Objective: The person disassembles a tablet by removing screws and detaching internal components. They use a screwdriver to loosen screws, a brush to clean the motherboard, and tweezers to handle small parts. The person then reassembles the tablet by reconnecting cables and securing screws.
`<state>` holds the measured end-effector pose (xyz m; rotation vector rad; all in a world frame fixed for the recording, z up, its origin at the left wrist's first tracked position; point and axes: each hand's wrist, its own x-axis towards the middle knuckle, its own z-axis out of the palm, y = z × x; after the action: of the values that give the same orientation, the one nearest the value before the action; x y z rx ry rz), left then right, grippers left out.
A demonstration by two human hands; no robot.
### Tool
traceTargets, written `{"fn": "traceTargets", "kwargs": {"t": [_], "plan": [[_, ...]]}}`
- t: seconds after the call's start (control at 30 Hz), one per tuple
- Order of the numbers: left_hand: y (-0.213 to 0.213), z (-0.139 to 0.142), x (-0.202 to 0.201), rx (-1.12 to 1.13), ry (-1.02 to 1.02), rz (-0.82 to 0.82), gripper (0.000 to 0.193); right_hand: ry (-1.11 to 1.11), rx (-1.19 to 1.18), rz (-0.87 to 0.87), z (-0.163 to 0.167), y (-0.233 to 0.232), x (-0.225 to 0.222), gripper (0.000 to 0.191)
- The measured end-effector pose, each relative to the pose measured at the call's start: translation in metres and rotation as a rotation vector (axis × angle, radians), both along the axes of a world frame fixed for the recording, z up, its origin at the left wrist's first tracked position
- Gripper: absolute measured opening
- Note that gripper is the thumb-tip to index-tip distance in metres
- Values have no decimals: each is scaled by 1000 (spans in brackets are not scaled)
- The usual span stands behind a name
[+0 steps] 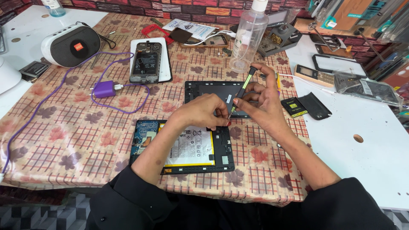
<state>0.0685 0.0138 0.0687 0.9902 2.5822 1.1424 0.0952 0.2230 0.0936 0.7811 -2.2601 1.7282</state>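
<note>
An opened tablet (183, 149) lies face down on the patterned cloth, its white battery and blue circuit board showing. My left hand (203, 110) rests on its top right corner, fingers pinched together at the frame. My right hand (262, 100) holds a thin black and yellow screwdriver (243, 87), tip pointing down at the same corner. Behind my hands lies the tablet's dark back cover (213, 91).
A clear plastic bottle (248, 36) stands behind the cover. An opened phone on a white tray (147, 61), a purple charger with cable (104, 89) and a round speaker (70, 44) lie at left. A small black battery (295, 106) and phone parts (341, 68) lie at right.
</note>
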Motion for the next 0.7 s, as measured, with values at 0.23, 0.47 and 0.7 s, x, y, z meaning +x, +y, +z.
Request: {"fn": "traceTargets", "kwargs": {"t": [0.23,0.47,0.7], "plan": [[-2,4,0,119,-141,-40,13,11,-61,17,4,4,1,89],[-2,3,-9,524,-307,-94,21,287,-200,-11,11,19,9,91],[-4,7,-5,620,-361,-183,19,451,-217,-25,12,36,16,89]]}}
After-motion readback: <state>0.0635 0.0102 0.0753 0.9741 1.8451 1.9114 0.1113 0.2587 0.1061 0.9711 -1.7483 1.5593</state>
